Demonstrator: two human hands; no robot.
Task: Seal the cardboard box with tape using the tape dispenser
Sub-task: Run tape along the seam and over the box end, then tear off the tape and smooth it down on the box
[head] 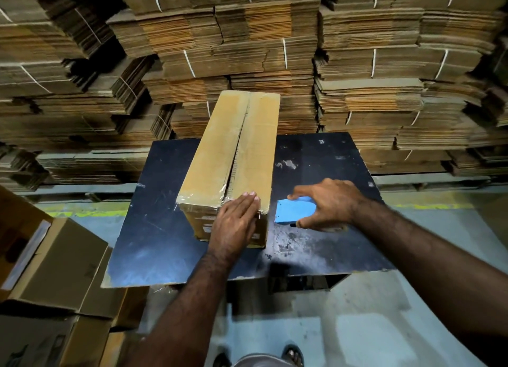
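A long brown cardboard box (233, 147) lies lengthwise on a black tabletop (154, 223), its two top flaps meeting along a centre seam. Shiny clear tape covers the near end of the seam and folds over the near edge. My left hand (233, 223) lies flat with straight fingers over that near top edge, pressing on the taped corner. My right hand (330, 204) grips a blue tape dispenser (294, 211) just right of the box, low over the tabletop and apart from the box.
Tall stacks of flattened, strapped cardboard (261, 42) fill the background behind the table. Assembled brown boxes (55, 270) stand on the floor at the lower left. Grey concrete floor (371, 325) with a yellow line lies around the table; my sandalled feet show at the bottom edge.
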